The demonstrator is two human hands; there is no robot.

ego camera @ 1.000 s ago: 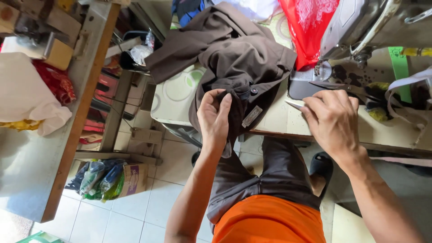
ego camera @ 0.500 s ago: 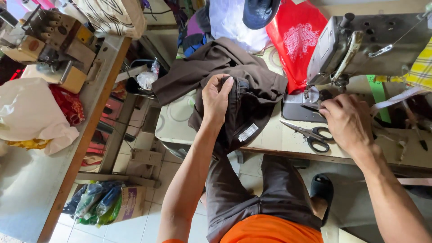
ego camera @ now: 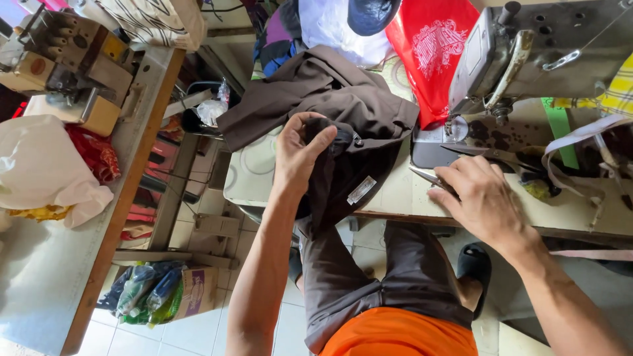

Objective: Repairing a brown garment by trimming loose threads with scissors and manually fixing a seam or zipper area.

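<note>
My left hand (ego camera: 302,153) pinches a fold of a dark brown garment (ego camera: 356,112) that is heaped on the sewing table (ego camera: 254,175) and hangs over its near edge. A small white label (ego camera: 361,190) shows on the hanging part. My right hand (ego camera: 480,198) lies on the table to the right, its fingers closed over a pair of scissors (ego camera: 425,176); only the blade tips stick out to the left. A grey sewing machine (ego camera: 527,59) stands just beyond that hand.
A red plastic bag (ego camera: 432,53) and piled fabric sit behind the garment. A second machine (ego camera: 62,62) and a white bag (ego camera: 43,171) rest on a bench at left. A box of green bags (ego camera: 158,296) stands on the tiled floor.
My right hand has moved left onto the scissors, which lay uncovered beside it before. My left hand has kept hold of the garment fold and shifted slightly.
</note>
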